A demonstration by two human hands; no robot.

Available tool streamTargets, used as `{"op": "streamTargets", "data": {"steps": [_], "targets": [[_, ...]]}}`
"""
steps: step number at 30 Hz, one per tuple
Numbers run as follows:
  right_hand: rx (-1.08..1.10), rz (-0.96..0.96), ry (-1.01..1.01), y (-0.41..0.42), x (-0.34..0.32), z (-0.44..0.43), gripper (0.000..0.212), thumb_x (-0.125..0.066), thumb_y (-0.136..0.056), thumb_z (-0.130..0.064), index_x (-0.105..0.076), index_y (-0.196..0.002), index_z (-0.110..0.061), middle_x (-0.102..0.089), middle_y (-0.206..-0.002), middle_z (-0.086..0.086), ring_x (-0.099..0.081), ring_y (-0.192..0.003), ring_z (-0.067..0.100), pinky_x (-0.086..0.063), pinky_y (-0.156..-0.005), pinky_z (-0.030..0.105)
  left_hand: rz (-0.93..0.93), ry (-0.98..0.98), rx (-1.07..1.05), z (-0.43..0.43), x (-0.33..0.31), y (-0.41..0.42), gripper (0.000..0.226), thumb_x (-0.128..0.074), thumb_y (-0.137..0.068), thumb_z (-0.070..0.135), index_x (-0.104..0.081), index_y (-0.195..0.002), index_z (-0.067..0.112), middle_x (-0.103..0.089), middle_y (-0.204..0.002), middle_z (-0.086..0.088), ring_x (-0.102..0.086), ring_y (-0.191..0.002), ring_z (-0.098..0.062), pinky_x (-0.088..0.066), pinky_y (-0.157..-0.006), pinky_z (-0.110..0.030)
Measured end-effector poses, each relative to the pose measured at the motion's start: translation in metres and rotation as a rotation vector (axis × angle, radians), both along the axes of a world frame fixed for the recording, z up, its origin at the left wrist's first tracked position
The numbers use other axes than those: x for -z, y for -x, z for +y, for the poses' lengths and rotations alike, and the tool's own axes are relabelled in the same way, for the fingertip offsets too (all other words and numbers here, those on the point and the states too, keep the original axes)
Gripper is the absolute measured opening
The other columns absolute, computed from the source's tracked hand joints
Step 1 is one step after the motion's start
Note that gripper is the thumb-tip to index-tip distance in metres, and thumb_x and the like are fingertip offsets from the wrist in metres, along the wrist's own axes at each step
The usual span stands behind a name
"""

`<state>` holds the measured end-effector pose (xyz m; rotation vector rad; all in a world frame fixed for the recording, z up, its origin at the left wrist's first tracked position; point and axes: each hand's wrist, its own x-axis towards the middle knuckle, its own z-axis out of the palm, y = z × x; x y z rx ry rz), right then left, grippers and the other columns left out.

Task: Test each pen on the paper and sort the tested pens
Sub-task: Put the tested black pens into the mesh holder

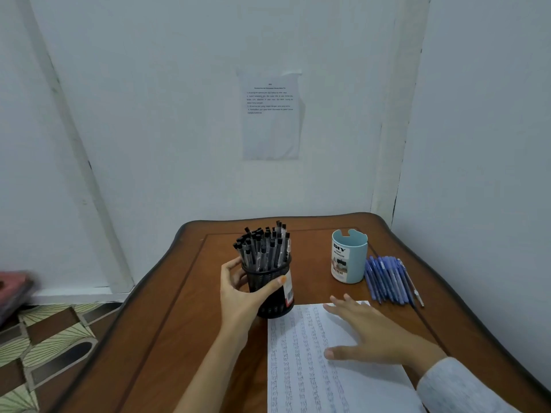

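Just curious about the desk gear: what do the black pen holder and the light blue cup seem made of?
Black pen holder: likely metal mesh, matte; fine perforated wall shows. Light blue cup: probably smooth plastic, soft sheen, notched rim.

One mesh cup (pixel 268 280), one blue cup (pixel 348 259), one sheet (pixel 313 368), black pens (pixel 262 245), blue pens (pixel 387 281), numbers unclear

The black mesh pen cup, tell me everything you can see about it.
The black mesh pen cup is a round holder that looks like metal mesh, upright on the wooden table near the paper's far left corner. It is packed with black-capped pens standing upright. A white and red barcode tag sits on its right side. The left hand grips it, thumb across the front, fingers round the back.
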<state>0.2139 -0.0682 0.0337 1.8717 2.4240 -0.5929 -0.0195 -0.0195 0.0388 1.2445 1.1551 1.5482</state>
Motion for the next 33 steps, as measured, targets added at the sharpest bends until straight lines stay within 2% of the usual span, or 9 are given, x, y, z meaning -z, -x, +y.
{"op": "streamTargets", "data": {"steps": [3, 7, 18, 20, 22, 24, 27, 30, 33], "targets": [[0.029, -0.034, 0.006, 0.0, 0.015, 0.0, 0.095, -0.039, -0.076, -0.081, -0.003, -0.152, -0.036, 0.007, -0.16, -0.011, 0.01, -0.147, 0.011, 0.002, -0.118, 0.036, 0.017, 0.023, -0.009, 0.007, 0.005, 0.003, 0.081, -0.093, -0.053, 0.017, -0.046, -0.118, 0.029, -0.063, -0.115, 0.011, -0.057, -0.108, -0.004, -0.048, -0.077, -0.019], [0.07, -0.04, -0.022, -0.001, 0.028, 0.003, 0.097, -0.027, -0.072, -0.086, 0.001, -0.152, -0.038, 0.011, -0.16, -0.014, 0.011, -0.147, 0.011, 0.002, -0.118, 0.035, 0.05, 0.046, -0.009, 0.015, 0.012, 0.003, 0.083, -0.094, -0.051, 0.015, -0.046, -0.117, 0.03, -0.064, -0.115, 0.01, -0.059, -0.11, -0.008, -0.051, -0.086, -0.027], [0.081, 0.042, -0.13, -0.003, 0.038, 0.001, 0.09, -0.028, -0.078, -0.081, -0.002, -0.152, -0.038, 0.009, -0.16, -0.014, 0.011, -0.146, 0.008, 0.011, -0.108, 0.026, 0.077, 0.063, 0.02, 0.026, 0.023, -0.005, 0.083, -0.092, -0.053, 0.009, -0.044, -0.118, 0.028, -0.065, -0.109, 0.012, -0.061, -0.103, -0.002, -0.05, -0.075, -0.016], [0.12, 0.089, -0.135, -0.002, 0.039, -0.002, 0.088, -0.036, -0.078, -0.08, -0.01, -0.15, -0.038, 0.005, -0.16, -0.014, 0.006, -0.147, 0.011, 0.005, -0.113, 0.029, 0.096, 0.059, 0.023, 0.026, 0.025, -0.006, 0.085, -0.092, -0.054, 0.01, -0.043, -0.121, 0.027, -0.064, -0.111, 0.013, -0.059, -0.104, -0.001, -0.049, -0.075, -0.014], [0.179, 0.177, -0.129, -0.001, 0.039, -0.004, 0.086, -0.044, -0.074, -0.08, -0.02, -0.146, -0.039, -0.002, -0.159, -0.014, -0.006, -0.147, 0.014, -0.014, -0.117, 0.036, 0.117, 0.051, 0.024, 0.026, 0.026, -0.006, 0.087, -0.092, -0.054, 0.013, -0.042, -0.124, 0.026, -0.061, -0.117, 0.01, -0.058, -0.108, -0.004, -0.048, -0.078, -0.015], [0.207, 0.242, -0.127, -0.001, 0.038, -0.004, 0.083, -0.049, -0.072, -0.079, -0.027, -0.141, -0.038, -0.009, -0.157, -0.014, -0.017, -0.143, 0.011, -0.03, -0.113, 0.035, 0.161, 0.042, 0.017, 0.025, 0.027, -0.006, 0.087, -0.091, -0.057, 0.015, -0.04, -0.126, 0.027, -0.057, -0.121, 0.01, -0.055, -0.114, -0.01, -0.046, -0.084, -0.018], [0.204, 0.233, -0.118, -0.005, 0.036, -0.006, 0.077, -0.048, -0.077, -0.075, -0.029, -0.142, -0.039, -0.012, -0.157, -0.012, -0.016, -0.144, 0.013, -0.029, -0.113, 0.037, 0.253, 0.042, 0.005, 0.018, 0.024, -0.007, 0.095, -0.089, -0.061, 0.016, -0.032, -0.136, 0.027, -0.049, -0.129, 0.006, -0.045, -0.125, -0.014, -0.04, -0.091, -0.02], [0.205, 0.151, -0.14, -0.014, 0.035, -0.013, 0.082, -0.039, -0.076, -0.079, -0.028, -0.145, -0.038, -0.016, -0.158, -0.011, -0.015, -0.146, 0.015, -0.025, -0.115, 0.039, 0.329, 0.021, -0.106, -0.005, 0.022, -0.009, 0.107, -0.09, -0.061, 0.021, -0.024, -0.144, 0.03, -0.039, -0.142, 0.0, -0.037, -0.131, -0.016, -0.036, -0.104, -0.033], [0.207, 0.093, -0.161, -0.026, 0.035, -0.023, 0.076, -0.04, -0.082, -0.075, -0.028, -0.146, -0.036, -0.018, -0.157, -0.011, -0.019, -0.144, 0.014, -0.024, -0.114, 0.036, 0.384, -0.209, -0.311, -0.039, 0.021, -0.018, 0.076, -0.083, -0.071, 0.019, -0.04, -0.133, 0.025, -0.049, -0.117, 0.007, -0.047, -0.112, -0.011, -0.043, -0.097, -0.033]]}}
